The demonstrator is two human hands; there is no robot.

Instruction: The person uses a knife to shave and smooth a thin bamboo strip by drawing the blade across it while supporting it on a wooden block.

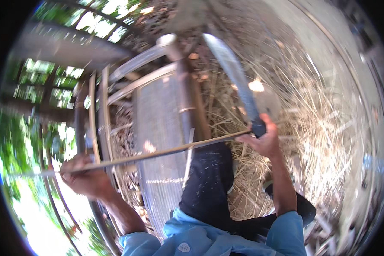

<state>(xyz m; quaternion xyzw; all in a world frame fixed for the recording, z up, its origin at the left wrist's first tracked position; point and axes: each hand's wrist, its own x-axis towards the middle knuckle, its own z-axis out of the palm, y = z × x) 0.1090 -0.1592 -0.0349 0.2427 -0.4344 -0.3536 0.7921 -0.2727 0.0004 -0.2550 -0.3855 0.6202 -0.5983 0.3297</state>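
Note:
A long thin bamboo strip point(166, 152) lies crosswise in front of me, over my dark-trousered thigh. My left hand point(87, 177) is closed around its left part, and the strip's end runs on past the fingers, blurred. My right hand point(265, 138) grips the dark handle of a machete point(239, 77), whose long, slightly curved blade points away and up to the left. The strip's right end meets the fingers of that same hand, beside the handle; whether they pinch it is unclear.
Left of my leg is a ribbed, grey-brown bench surface point(158, 111) with a thick bamboo pole point(185, 81) along it. Pale shavings point(315, 136) cover the ground at right. A railing of poles point(94, 119) stands at left, foliage beyond. A clear bottle point(374, 164) sits far right.

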